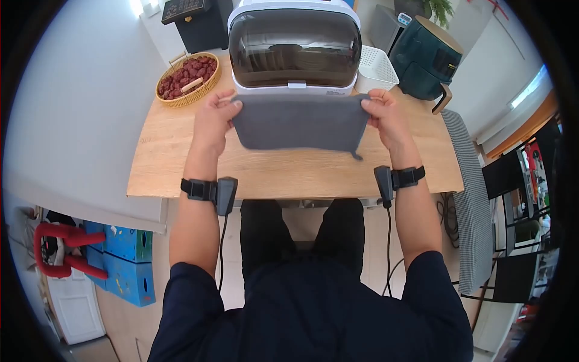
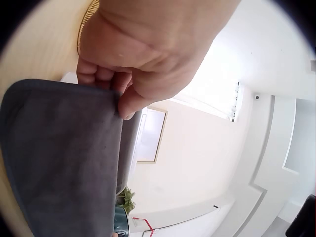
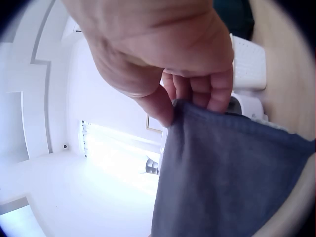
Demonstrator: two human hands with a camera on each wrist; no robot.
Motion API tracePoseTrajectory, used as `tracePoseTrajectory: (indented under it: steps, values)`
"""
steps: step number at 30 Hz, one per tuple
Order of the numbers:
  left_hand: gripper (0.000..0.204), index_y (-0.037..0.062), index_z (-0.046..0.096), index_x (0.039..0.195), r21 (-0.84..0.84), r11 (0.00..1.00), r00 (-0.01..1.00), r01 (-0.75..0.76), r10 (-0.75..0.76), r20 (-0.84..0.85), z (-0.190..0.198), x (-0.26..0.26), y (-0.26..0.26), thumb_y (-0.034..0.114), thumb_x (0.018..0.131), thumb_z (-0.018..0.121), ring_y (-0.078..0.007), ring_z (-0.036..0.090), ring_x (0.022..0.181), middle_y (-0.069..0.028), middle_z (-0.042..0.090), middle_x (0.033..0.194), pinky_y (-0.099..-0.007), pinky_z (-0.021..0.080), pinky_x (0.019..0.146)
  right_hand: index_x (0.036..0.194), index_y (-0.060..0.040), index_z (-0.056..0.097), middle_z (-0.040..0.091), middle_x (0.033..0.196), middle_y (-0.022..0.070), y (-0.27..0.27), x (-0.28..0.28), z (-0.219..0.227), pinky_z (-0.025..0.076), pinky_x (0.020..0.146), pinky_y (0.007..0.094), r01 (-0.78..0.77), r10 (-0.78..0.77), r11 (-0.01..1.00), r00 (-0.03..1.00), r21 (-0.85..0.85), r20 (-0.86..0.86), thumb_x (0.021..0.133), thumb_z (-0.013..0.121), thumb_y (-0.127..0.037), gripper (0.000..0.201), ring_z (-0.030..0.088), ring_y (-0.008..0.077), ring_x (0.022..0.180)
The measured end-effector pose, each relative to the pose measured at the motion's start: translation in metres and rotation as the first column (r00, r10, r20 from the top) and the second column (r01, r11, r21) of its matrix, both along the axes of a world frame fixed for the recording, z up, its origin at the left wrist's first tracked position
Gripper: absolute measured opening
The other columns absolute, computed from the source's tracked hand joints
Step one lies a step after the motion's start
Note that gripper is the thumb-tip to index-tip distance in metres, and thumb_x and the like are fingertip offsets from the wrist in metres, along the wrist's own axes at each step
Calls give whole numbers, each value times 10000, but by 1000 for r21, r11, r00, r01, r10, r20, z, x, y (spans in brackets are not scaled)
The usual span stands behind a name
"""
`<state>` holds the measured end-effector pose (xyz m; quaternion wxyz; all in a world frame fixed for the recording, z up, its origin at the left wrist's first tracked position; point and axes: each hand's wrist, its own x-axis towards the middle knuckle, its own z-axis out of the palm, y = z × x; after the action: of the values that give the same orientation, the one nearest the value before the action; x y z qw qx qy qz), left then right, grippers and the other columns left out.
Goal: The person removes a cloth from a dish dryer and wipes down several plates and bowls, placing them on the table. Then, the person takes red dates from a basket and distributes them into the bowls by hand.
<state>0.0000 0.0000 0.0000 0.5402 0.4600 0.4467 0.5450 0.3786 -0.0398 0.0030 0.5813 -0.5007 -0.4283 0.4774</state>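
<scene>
A grey cloth (image 1: 300,122) is stretched between both hands above the wooden table, in front of a white cabinet with a dark see-through lid (image 1: 294,48). The left hand (image 1: 212,120) pinches its upper left corner between thumb and fingers; the left wrist view shows this hand (image 2: 143,54) at the edge of the cloth (image 2: 64,158). At the upper right corner, the right hand (image 1: 389,117) pinches the cloth; in the right wrist view the hand (image 3: 163,54) has its thumb on the near side of the fabric (image 3: 222,168). A small loop hangs at the lower right corner.
On the wooden table (image 1: 181,169), a wicker basket of dark red items (image 1: 189,77) stands back left. Right of the cabinet are a white perforated basket (image 1: 377,69) and a dark green appliance (image 1: 426,59). A black box (image 1: 198,27) stands behind at left.
</scene>
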Motion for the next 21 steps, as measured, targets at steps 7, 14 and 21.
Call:
tracePoseTrajectory:
  steps: [7, 14, 21]
  values:
    - [341, 3, 652, 1250, 234, 970, 966, 66, -4, -259, -14, -9, -4, 35, 917, 719, -109, 646, 853, -13, 698, 960, -260, 523, 779, 1223, -42, 601, 679, 913, 34, -5, -1, -3, 537, 742, 295, 116, -131, 990, 967, 80, 218, 848, 808, -66, 429, 660, 128, 872]
    - [292, -18, 727, 1093, 2, 983, 641, 182, -117, -758, -75, -12, -64, 40, 811, 771, -124, 588, 773, -26, 639, 809, -286, 507, 728, 1116, -25, 732, 643, 860, -7, -54, 1, -60, 507, 751, 253, -79, 206, 971, 755, -225, 623, 822, 775, -12, 298, 599, 88, 794]
    - [250, -29, 739, 1017, -7, 987, 593, 161, -102, -799, -67, -11, -70, 106, 810, 772, -223, 659, 800, -130, 691, 846, -351, 530, 754, 1120, 15, 718, 635, 881, -14, -68, 2, -70, 506, 769, 250, -86, 203, 973, 750, -212, 629, 843, 763, -12, 283, 589, 86, 822]
